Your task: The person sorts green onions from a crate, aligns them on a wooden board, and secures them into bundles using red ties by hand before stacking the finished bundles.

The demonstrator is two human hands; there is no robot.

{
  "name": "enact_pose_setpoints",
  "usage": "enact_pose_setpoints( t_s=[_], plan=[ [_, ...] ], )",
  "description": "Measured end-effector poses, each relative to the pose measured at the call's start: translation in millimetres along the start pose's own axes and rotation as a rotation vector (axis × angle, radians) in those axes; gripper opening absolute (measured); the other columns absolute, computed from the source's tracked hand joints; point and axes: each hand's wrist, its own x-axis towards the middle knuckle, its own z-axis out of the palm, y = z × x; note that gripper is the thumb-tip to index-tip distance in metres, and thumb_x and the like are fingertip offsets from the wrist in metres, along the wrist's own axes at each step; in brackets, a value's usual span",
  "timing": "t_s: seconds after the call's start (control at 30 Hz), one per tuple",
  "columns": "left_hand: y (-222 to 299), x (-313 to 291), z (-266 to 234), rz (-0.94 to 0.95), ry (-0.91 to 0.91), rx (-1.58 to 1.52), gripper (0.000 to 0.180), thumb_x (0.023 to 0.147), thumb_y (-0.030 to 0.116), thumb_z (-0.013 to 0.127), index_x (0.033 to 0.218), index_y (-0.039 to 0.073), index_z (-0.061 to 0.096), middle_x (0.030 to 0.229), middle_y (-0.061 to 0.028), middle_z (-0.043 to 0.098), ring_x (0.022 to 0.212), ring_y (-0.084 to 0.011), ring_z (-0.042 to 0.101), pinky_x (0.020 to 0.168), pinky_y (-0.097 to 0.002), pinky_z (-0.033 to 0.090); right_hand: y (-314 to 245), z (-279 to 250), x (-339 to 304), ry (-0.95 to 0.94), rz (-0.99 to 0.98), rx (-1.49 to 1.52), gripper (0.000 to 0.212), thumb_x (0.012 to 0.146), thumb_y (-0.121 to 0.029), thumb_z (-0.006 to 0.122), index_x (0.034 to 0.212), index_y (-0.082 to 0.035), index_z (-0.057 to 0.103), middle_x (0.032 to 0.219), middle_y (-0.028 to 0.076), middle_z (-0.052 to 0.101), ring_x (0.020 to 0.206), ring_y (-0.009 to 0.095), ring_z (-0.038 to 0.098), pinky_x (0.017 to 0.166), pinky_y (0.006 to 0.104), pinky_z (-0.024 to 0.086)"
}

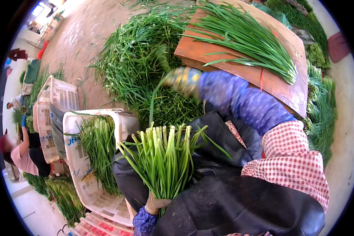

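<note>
My left hand [157, 203], in a ribbed beige glove, is closed around a bunch of garlic chives [167, 161] over my lap. The pale cut ends point up and away from me. My right hand [183, 80], in a yellow and grey glove smeared by motion, is stretched out over a heap of loose leaves [141, 59]. From its fingers a long green chive leaf [152, 100] curves down toward the top of the bunch. The fingers look closed on that leaf, though blur hides their exact shape. A black apron [240, 200] covers my lap.
On the right, a low wooden board [192, 49] carries a spread of long chives [247, 39]. A white plastic crate [72, 157] holding chive bundles [100, 145] stands at my left. Further left are other crates [65, 96] and a co-worker [25, 155]. More bundles [322, 110] lie along the right.
</note>
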Motion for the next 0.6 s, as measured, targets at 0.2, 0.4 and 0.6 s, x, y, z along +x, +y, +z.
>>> enact_pose_setpoints(
  t_s=[0.2, 0.4, 0.6],
  plan=[
    [13.6, 1.2, 5.3, -0.143, 0.037, -0.406, 0.062, 0.066, 0.023, 0.078, 0.119, 0.003, 0.054, 0.11, -0.0077, 0.062, 0.102, -0.0227, 0.057, 0.092, -0.0357, 0.043, -14.2, 83.2, -59.7, -0.23, 0.045, -0.074, 0.039, 0.082, -0.03, 0.063, 0.113, -0.006, 0.057, 0.11, 0.017, 0.057, 0.096, 0.03, 0.06, 0.078, 0.0392, 0.051],
    [70.8, 12.4, 11.7, -0.228, 0.002, -0.244, 0.041, 0.088, 0.031, 0.052, 0.123, 0.011, 0.053, 0.124, -0.0051, 0.056, 0.12, -0.0242, 0.046, 0.105, -0.039, 0.03, 14.4, 151.6, -47.3, -0.087, 0.342, -1.166, 0.039, 0.075, -0.029, 0.067, 0.106, -0.007, 0.061, 0.096, 0.014, 0.064, 0.085, 0.029, 0.063, 0.073, 0.0423, 0.051],
    [43.3, 10.6, 14.0, -0.292, 0.019, -0.371, 0.036, 0.085, 0.031, 0.054, 0.115, 0.011, 0.059, 0.119, -0.0034, 0.06, 0.115, -0.0247, 0.049, 0.105, -0.0383, 0.03, 80.8, 115.2, -4.4, 0.025, 0.169, -1.198, 0.026, 0.079, -0.02, 0.062, 0.101, -0.007, 0.064, 0.099, 0.011, 0.065, 0.091, 0.025, 0.062, 0.078, 0.0352, 0.051]
  ],
)
